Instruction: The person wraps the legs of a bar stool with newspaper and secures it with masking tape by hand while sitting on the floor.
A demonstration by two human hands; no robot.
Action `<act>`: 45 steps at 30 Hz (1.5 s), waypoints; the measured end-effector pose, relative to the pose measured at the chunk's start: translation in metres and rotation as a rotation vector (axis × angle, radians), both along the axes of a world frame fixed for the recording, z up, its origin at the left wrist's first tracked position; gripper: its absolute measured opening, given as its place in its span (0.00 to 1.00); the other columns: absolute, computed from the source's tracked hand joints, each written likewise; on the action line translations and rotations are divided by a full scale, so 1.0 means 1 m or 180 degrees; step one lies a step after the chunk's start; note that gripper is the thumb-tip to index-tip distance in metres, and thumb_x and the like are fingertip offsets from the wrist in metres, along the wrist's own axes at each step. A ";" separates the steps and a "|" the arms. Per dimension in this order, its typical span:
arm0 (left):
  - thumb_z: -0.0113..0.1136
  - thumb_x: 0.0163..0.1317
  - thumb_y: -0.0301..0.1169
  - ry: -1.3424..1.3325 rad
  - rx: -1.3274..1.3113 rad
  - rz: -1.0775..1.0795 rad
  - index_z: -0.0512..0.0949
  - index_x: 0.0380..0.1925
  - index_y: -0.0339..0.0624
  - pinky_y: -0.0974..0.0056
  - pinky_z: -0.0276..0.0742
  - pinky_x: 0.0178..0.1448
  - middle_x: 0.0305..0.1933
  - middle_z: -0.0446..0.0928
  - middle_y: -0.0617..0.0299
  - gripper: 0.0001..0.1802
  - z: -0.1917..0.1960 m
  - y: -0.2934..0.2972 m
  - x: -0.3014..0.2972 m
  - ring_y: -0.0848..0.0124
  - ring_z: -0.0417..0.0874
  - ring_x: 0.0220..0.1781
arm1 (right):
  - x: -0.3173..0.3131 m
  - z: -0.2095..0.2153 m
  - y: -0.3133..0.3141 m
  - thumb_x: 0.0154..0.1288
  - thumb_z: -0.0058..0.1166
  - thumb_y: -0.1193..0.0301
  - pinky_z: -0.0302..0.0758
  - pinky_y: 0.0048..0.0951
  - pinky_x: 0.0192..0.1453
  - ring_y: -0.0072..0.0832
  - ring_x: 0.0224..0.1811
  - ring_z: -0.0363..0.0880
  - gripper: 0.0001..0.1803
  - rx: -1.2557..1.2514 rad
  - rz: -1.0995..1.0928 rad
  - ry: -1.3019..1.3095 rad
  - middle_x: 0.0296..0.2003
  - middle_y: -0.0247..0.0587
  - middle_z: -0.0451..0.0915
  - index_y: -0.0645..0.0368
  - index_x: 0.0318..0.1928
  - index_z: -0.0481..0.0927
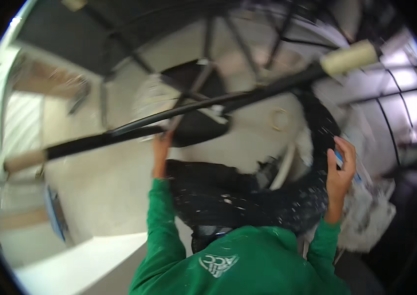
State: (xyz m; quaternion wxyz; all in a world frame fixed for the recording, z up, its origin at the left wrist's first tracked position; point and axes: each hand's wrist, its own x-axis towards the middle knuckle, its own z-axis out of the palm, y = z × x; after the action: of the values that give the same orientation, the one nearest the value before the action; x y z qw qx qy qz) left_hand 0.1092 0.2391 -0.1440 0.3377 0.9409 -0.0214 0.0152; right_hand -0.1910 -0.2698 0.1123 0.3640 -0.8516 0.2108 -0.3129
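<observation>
A long black pole (247,96) runs slantwise across the blurred view, with a cream roller-like end at the upper right (348,58) and a pale end at the left (24,161). My left hand (161,147) reaches up in a green sleeve and grips the pole near its middle. My right hand (341,169) is raised at the right, its fingers curled round a small blue and white object (340,158). Between the hands are my black, paint-flecked trousers (247,196). What the small object is cannot be made out.
Black metal bars of a frame (240,42) cross the top, over a pale floor (105,187). A crumpled white sheet (370,211) lies at the lower right. A white board edge (80,260) sits at the lower left, and a ring of cord (279,119) lies on the floor.
</observation>
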 end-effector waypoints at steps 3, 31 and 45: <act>0.66 0.72 0.53 0.1029 -0.0639 0.0449 0.63 0.76 0.26 0.53 0.69 0.76 0.67 0.79 0.39 0.47 0.002 0.000 -0.025 0.49 0.80 0.69 | -0.053 -0.015 -0.036 0.69 0.66 0.74 0.77 0.38 0.66 0.38 0.60 0.81 0.17 -0.0281 -0.0771 0.0142 0.56 0.47 0.81 0.63 0.57 0.83; 0.58 0.78 0.28 0.1021 -0.1882 -0.1974 0.69 0.70 0.31 0.61 0.77 0.67 0.61 0.80 0.47 0.25 0.040 -0.233 -0.135 0.65 0.82 0.62 | -0.198 -0.051 -0.117 0.76 0.59 0.73 0.78 0.32 0.62 0.32 0.56 0.85 0.12 0.0166 -0.1254 0.0196 0.51 0.46 0.88 0.66 0.51 0.88; 0.57 0.78 0.26 0.1185 -0.1924 -0.1833 0.68 0.70 0.30 0.59 0.77 0.70 0.63 0.80 0.45 0.24 0.062 -0.227 -0.107 0.62 0.82 0.64 | -0.430 -0.123 -0.177 0.47 0.84 0.46 0.69 0.47 0.76 0.57 0.69 0.74 0.62 0.0577 -0.5757 -0.0186 0.66 0.67 0.75 0.77 0.70 0.67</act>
State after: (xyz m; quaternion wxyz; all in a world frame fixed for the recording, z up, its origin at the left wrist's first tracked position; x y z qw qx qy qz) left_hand 0.0025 0.0126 -0.0824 0.5857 0.7425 -0.2156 -0.2432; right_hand -0.6210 -0.4465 -0.0111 0.0504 -0.3211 0.8131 -0.4829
